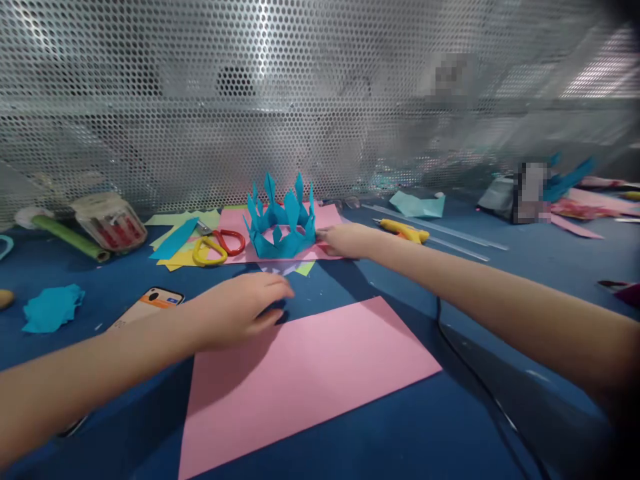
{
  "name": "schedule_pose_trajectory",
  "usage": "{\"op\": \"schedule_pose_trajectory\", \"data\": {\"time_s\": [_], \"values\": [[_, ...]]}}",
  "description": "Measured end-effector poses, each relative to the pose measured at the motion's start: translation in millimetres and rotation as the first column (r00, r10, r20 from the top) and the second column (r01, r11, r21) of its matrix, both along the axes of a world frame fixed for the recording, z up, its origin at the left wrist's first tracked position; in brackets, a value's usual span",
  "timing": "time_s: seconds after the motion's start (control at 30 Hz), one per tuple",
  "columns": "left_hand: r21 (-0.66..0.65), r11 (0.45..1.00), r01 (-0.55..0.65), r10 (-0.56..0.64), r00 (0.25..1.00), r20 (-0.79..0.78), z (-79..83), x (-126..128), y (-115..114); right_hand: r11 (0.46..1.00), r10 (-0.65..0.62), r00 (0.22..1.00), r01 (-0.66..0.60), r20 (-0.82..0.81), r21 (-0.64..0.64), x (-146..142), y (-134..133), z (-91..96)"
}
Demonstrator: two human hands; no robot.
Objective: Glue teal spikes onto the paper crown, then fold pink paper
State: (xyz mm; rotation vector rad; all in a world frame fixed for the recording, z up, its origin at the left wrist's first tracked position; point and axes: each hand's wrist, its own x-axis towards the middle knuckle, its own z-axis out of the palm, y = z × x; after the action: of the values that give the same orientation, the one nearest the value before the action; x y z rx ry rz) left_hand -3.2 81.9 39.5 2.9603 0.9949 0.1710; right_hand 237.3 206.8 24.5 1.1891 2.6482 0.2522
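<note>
Craft workstation, probably a hobby or workshop bench. Blue table [350,433] backed by a perforated metal screen [200,100]. Coloured paper everywhere: pink sheet [305,373], blue paper crown [283,223], yellow and green offcuts [185,237], crumpled blue scrap [53,307]. Tools lie about: scissors [220,245], yellow cutter [405,231], glue sticks [440,230], green roll [70,237], plastic box [111,220]. More paper scraps sit far right [575,180].

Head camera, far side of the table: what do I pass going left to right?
Green roll → clear box → scissors → blue paper crown → right hand → yellow tool.
</note>
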Motion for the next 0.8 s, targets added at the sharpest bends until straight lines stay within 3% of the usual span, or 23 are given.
{"op": "schedule_pose_trajectory", "data": {"time_s": [0.13,0.3,0.63,0.73,0.8], "values": [[0.019,0.994,-0.11,0.111,0.994,-0.013,-16.3,27.3,51.5,0.996,-0.086,0.996,0.086,0.011,0.017,-9.6,6.2,-1.0],[0.055,0.951,-0.305,0.306,0.952,-0.015,-28.1,37.0,88.4,0.988,-0.14,0.99,0.141,-0.016,0.061,-7.3,3.5,-0.5],[-0.041,0.933,-0.358,0.359,0.933,0.018,-25.7,22.6,106.8,0.945,-0.22,0.962,0.251,-0.159,0.208,-5.8,13.1,2.0],[-0.044,0.925,-0.376,0.378,0.924,0.051,-24.2,15.8,112.5,0.934,-0.173,0.962,0.228,-0.209,0.276,-6.1,13.5,-0.8],[-0.031,0.91,-0.413,0.414,0.907,0.077,-24.0,12.5,117.7,0.925,-0.077,0.967,0.16,-0.241,0.346,-6.5,10.8,-0.7]]}}
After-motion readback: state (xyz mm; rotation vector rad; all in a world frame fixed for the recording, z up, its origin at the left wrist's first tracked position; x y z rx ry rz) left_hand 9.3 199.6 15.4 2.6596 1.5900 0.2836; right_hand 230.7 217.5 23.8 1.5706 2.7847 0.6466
